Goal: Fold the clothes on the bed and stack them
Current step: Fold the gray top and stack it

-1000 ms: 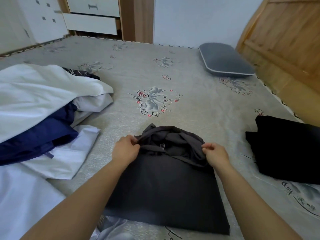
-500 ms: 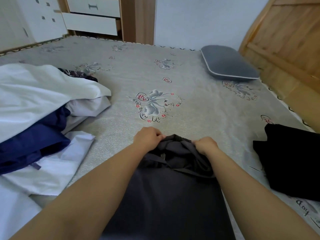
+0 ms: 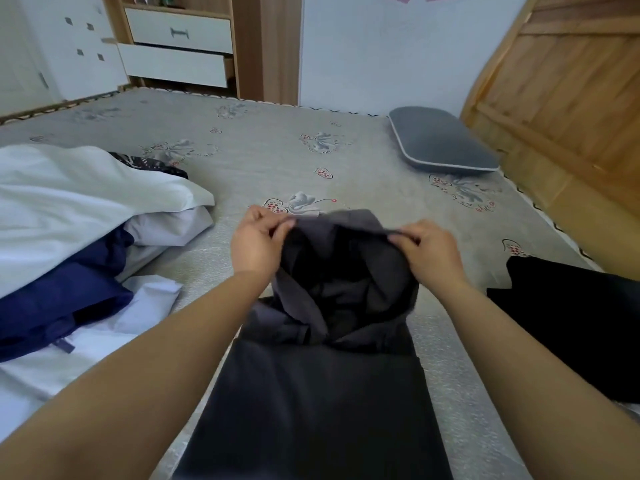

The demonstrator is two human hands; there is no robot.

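A dark grey garment (image 3: 322, 393) lies lengthwise on the bed (image 3: 277, 168) in front of me. Its far end is lifted off the bed and bunched into a hollow. My left hand (image 3: 254, 245) pinches the left side of that raised edge. My right hand (image 3: 429, 254) pinches the right side. A black folded garment (image 3: 571, 323) rests on the bed at the right. A loose pile of white clothes (image 3: 69, 202) and a navy garment (image 3: 59, 299) sits at the left.
A grey pillow (image 3: 440, 140) lies at the far right of the bed, beside the wooden headboard (image 3: 561, 98). White drawers (image 3: 176, 46), one pulled out, stand beyond the bed's far edge. Bare patterned sheet stretches between the pile and the pillow.
Both hands have raised the far end of the dark grey garment off the bed and spread it a little wider. The view has tilted up.
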